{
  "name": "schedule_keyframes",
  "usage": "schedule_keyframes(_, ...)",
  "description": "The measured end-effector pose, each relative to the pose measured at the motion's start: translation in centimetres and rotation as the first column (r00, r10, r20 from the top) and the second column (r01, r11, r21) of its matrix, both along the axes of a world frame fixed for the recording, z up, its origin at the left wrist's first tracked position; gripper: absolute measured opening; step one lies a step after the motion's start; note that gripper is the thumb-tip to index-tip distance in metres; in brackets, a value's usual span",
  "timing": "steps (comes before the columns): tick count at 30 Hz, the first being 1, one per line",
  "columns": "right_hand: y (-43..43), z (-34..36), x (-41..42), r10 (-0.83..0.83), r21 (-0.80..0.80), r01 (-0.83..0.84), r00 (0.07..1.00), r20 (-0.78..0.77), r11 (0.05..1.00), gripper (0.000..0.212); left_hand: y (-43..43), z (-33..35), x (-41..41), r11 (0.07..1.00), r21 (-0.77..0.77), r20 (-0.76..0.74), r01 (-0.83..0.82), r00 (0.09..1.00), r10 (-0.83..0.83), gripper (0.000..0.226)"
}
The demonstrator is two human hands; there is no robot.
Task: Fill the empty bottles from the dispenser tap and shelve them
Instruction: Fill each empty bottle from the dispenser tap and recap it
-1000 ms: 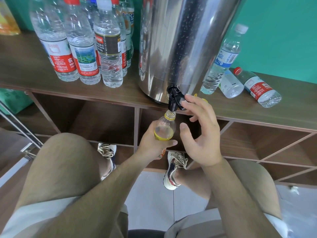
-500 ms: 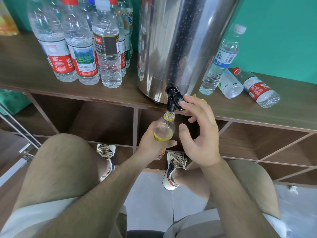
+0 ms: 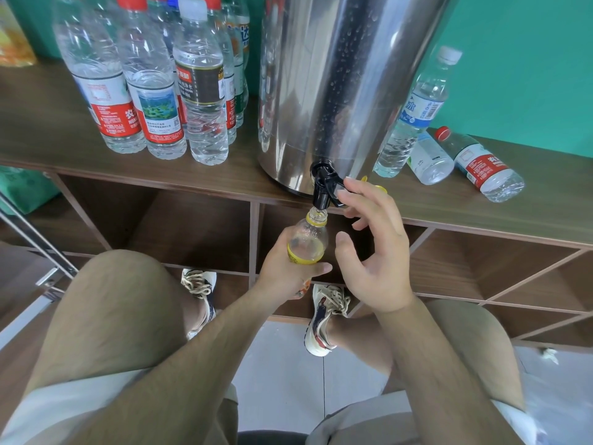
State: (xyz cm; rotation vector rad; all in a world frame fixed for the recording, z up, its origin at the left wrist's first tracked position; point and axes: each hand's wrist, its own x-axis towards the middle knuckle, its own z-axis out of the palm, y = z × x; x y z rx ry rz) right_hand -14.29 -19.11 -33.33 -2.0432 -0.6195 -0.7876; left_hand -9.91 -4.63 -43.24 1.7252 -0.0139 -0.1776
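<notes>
A steel dispenser [image 3: 333, 91] stands on the wooden shelf top [image 3: 57, 123], its black tap [image 3: 324, 184] hanging over the front edge. My left hand [image 3: 285, 268] grips a small yellow-labelled bottle [image 3: 308, 242] upright, its open mouth right under the spout. My right hand [image 3: 372, 252] reaches up with straight fingers, the index fingertip pressing the tap lever. A yellow cap [image 3: 378, 187] lies on the shelf behind my fingers.
Several filled water bottles [image 3: 150, 91] stand left of the dispenser. To its right one bottle [image 3: 414, 114] stands and two more lie on their sides [image 3: 481, 165]. Open cubbies [image 3: 192, 226] sit below the shelf top. My knees and shoes are beneath.
Hardly anything moves. Both hands keep their places at the tap and the bottle stays under the spout.
</notes>
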Motion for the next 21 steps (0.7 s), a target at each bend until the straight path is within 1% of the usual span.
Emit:
schedule_keyframes(4, 0.0, -0.05, 0.0, 0.001, 0.0, -0.001, 1.0, 0.007, 1.0, 0.057, 0.02, -0.1, 0.03, 1.0, -0.017, 0.004, -0.004, 1.0, 0.004, 0.08)
schedule_keyframes(21, 0.0, -0.07, 0.08, -0.002, 0.002, 0.002, 1.0, 0.006, 1.0, 0.057, 0.04, 0.52, -0.13, 1.0, 0.001, 0.0, -0.012, 1.0, 0.012, 0.081)
